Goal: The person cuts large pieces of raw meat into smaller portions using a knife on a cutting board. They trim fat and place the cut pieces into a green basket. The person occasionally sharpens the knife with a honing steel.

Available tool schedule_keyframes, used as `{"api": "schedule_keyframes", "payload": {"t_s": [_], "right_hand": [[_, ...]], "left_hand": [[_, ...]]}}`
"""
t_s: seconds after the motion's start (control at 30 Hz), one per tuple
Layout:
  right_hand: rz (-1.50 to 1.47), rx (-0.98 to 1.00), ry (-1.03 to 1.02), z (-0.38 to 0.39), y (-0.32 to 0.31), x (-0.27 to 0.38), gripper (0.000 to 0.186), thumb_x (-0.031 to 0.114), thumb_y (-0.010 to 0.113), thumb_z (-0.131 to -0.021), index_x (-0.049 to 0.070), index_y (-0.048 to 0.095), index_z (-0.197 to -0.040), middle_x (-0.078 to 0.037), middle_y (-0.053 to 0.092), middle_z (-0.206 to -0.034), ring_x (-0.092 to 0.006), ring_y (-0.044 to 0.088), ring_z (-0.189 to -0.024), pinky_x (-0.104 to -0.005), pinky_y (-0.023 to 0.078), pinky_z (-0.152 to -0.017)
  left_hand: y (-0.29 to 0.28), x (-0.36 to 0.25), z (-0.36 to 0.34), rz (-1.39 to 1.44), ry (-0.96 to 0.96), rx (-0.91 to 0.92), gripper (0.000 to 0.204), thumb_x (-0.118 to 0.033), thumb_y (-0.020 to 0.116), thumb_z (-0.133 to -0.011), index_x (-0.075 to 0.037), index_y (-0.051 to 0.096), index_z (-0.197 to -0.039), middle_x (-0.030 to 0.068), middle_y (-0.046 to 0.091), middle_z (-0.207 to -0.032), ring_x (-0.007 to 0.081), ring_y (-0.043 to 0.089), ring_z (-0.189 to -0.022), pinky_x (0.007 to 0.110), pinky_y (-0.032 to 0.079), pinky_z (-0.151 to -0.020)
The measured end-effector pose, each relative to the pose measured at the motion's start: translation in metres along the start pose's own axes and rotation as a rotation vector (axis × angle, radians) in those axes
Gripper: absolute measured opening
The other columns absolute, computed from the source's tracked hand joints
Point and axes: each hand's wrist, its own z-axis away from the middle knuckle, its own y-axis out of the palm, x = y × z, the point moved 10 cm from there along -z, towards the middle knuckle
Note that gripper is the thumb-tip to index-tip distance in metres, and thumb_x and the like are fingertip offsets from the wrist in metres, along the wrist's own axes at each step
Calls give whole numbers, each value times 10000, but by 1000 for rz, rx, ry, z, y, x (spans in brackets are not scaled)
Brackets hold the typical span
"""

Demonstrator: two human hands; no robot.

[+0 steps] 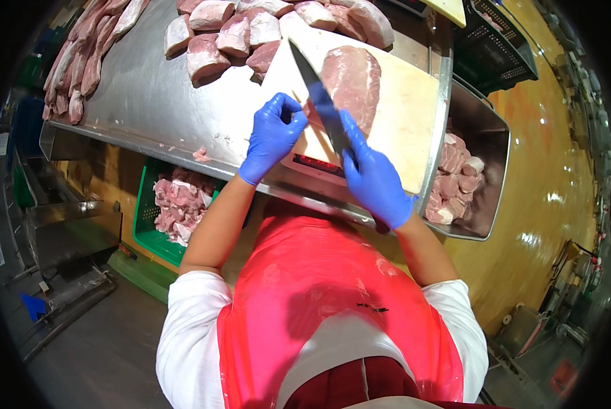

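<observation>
My right hand [377, 178], in a blue glove, grips a long-bladed knife [317, 95]; its blade points away and to the left over a white cutting board [414, 116]. Beneath and beside the blade lies a large pale-pink slab of meat [354, 82], flat on the board. At the board's left edge is my left hand [274, 136], also gloved in blue, its fingers curled in toward the thumb. Whatever they may hold is too small or hidden to name. Under the board's near edge shows a scale with a red lit display [315, 163].
Thick meat chunks [234, 34] are heaped behind the board on the steel table [142, 82]. Long meat strips [94, 48] lie far left. Below stands a green crate [142, 211] of trimmings; to the right, a steel tub [493, 177] holds meat pieces, near a black crate [496, 51].
</observation>
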Motion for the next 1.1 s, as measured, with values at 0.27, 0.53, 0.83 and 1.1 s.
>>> {"api": "schedule_keyframes", "payload": {"t_s": [0.27, 0.53, 0.83, 1.1], "right_hand": [[245, 151, 120, -33, 25, -4, 743, 47, 515, -924, 143, 214, -1597, -285, 665, -960, -475, 646, -778, -551, 514, -700], [393, 156, -86, 2, 19, -35, 846, 25, 564, -856, 249, 236, -1603, -203, 637, -830, -410, 627, -647, -520, 514, -608], [580, 132, -141, 65, -101, -73, 665, -3, 606, -874, 189, 477, -1497, -172, 651, -818, -317, 664, -659, -385, 542, -613], [-988, -374, 12, -96, -25, -115, 260, 163, 584, -1008, 51, 499, -1228, -46, 610, -821, -114, 590, -605, -244, 485, -509]], "left_hand": [[2, -14, 14, 47, 199, 179, 140, 39, 672, -782, -35, 556, -757, -20, 547, -699, 43, 470, -637, 231, 406, -566], [-36, 20, 21, 182, 64, 42, 148, 72, 629, -769, -45, 538, -764, -22, 520, -739, 40, 436, -645, 219, 372, -577], [-254, 128, 91, -461, -304, -195, 116, -78, 694, -850, -17, 621, -916, 65, 605, -803, 197, 622, -789, 335, 536, -776], [-84, 50, 5, -13, 206, -209, 441, -132, 587, -1003, 11, 490, -1408, 132, 517, -1423, 221, 508, -1296, 350, 410, -1095]]}}
